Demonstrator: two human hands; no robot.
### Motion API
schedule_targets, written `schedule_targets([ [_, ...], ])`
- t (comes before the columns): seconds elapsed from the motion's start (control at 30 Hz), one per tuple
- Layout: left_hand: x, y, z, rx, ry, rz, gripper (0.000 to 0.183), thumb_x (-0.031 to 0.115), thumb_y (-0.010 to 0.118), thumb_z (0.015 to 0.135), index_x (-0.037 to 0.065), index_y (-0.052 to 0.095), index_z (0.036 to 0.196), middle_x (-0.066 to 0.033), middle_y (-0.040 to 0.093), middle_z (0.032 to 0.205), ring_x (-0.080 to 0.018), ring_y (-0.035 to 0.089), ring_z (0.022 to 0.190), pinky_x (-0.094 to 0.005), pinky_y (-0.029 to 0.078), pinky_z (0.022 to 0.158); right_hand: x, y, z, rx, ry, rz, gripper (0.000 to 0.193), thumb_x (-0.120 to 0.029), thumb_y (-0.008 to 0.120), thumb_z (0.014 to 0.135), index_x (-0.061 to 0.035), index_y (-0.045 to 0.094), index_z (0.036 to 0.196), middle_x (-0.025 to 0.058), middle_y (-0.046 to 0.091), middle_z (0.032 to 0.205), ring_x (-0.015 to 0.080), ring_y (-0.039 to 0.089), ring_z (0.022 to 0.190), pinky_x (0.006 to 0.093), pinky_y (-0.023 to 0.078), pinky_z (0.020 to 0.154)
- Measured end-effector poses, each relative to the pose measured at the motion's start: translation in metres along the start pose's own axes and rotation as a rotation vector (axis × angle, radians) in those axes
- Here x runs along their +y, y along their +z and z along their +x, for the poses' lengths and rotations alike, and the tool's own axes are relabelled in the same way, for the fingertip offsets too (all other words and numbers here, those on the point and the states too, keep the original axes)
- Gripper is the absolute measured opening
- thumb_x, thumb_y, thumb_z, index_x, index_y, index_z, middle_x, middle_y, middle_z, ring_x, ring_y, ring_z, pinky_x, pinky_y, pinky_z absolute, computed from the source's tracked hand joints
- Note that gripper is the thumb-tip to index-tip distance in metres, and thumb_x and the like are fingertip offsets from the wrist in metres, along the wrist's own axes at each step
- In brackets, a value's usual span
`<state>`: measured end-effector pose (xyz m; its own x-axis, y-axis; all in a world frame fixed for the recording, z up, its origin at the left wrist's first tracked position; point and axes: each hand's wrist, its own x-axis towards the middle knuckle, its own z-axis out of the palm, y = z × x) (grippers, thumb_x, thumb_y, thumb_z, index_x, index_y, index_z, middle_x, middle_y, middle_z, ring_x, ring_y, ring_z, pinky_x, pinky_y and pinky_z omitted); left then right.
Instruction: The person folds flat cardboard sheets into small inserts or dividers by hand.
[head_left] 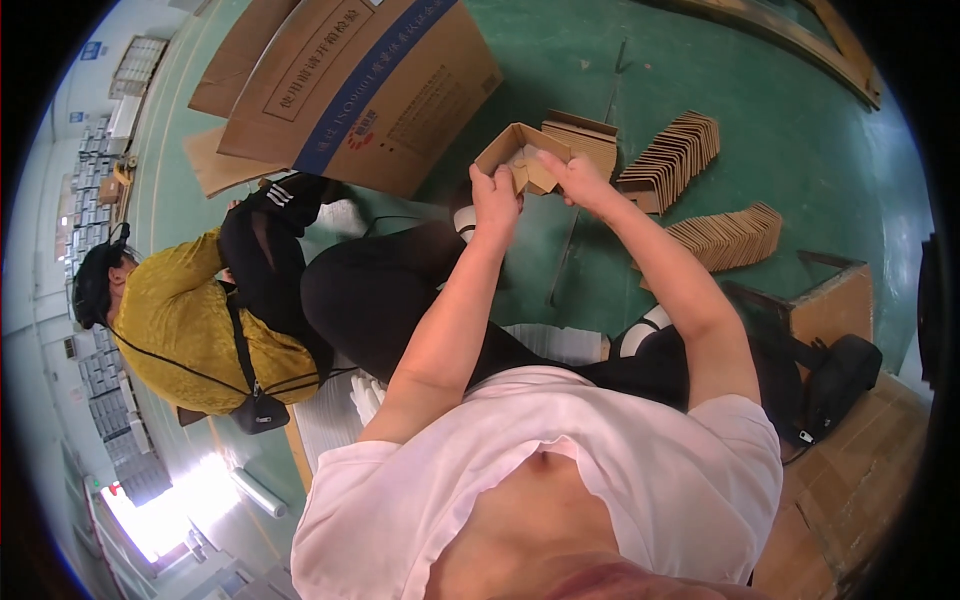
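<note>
Out in front of me, both hands hold a small folded cardboard piece [510,143] with raised brown walls. My left hand [495,200] grips its near left side, fingers closed on the wall. On its right side my right hand [582,183] is closed, with the thumb toward the inner flaps. Just beyond the right hand stands a stack of similar folded cardboard [588,145]. Two rows of nested, bent cardboard pieces, one farther away [672,160] and one nearer [728,238], lie on the floor to the right.
A large printed cardboard carton [390,95] with a blue stripe stands at the far left. A person in a yellow top [205,320] sits to my left. To my right are a black bag [845,385] and an open brown box [835,300]. The floor [560,60] is green.
</note>
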<state>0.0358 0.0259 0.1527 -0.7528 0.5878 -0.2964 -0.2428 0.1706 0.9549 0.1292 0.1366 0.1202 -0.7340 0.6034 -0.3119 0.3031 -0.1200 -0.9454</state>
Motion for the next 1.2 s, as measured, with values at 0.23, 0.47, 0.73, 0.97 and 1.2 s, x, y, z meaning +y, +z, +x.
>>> schedule_targets([
  [0.23, -0.009, -0.013, 0.011, 0.037, 0.060, 0.089, 0.023, 0.018, 0.044, 0.088, 0.003, 0.039, 0.105, -0.0080, 0.053, 0.078, -0.0108, 0.050, 0.057, -0.0232, 0.040, 0.043, -0.022, -0.033, -0.003, -0.165, 0.077, -0.035, 0.047, -0.049, 0.050, 0.084, -0.0055, 0.051, 0.067, -0.0020, 0.041, 0.049, 0.0064, 0.037, 0.038, 0.0224, 0.031, 0.036],
  [0.47, -0.008, -0.004, 0.005, -0.054, 0.232, 0.229, 0.027, 0.017, 0.042, 0.089, -0.003, 0.035, 0.106, -0.0100, 0.054, 0.076, -0.0137, 0.052, 0.058, -0.0267, 0.041, 0.044, -0.016, -0.033, -0.003, -0.392, 0.290, 0.537, 0.026, -0.034, 0.056, 0.085, -0.0089, 0.051, 0.078, -0.0027, 0.039, 0.052, 0.0060, 0.034, 0.042, 0.0202, 0.028, 0.038],
  [0.73, -0.015, -0.010, 0.016, 0.039, 0.407, 0.292, 0.025, 0.014, 0.041, 0.088, -0.003, 0.034, 0.104, -0.0140, 0.053, 0.082, -0.0189, 0.055, 0.062, -0.0295, 0.043, 0.047, -0.017, 0.008, -0.010, -0.262, 0.232, 0.725, 0.027, -0.036, 0.056, 0.085, -0.0089, 0.054, 0.088, -0.0005, 0.047, 0.062, 0.0080, 0.038, 0.043, 0.0215, 0.032, 0.039],
  [0.97, 0.006, -0.006, 0.000, -0.074, 0.076, -0.029, 0.020, 0.012, 0.039, 0.087, 0.005, 0.032, 0.105, -0.0076, 0.049, 0.085, -0.0106, 0.050, 0.058, -0.0205, 0.038, 0.040, -0.017, 0.004, -0.009, -0.107, 0.089, 0.359, 0.035, -0.037, 0.056, 0.084, -0.0019, 0.057, 0.085, 0.0032, 0.052, 0.058, 0.0096, 0.043, 0.039, 0.0232, 0.034, 0.035],
  [1.2, -0.003, 0.006, -0.005, 0.039, 0.104, -0.063, 0.016, 0.013, 0.039, 0.089, 0.008, 0.034, 0.104, -0.0066, 0.048, 0.084, -0.0091, 0.048, 0.055, -0.0200, 0.035, 0.038, -0.005, 0.010, -0.004, -0.017, 0.107, 0.259, 0.039, -0.038, 0.056, 0.083, 0.0009, 0.057, 0.082, 0.0038, 0.051, 0.056, 0.0093, 0.044, 0.040, 0.0232, 0.036, 0.036],
])
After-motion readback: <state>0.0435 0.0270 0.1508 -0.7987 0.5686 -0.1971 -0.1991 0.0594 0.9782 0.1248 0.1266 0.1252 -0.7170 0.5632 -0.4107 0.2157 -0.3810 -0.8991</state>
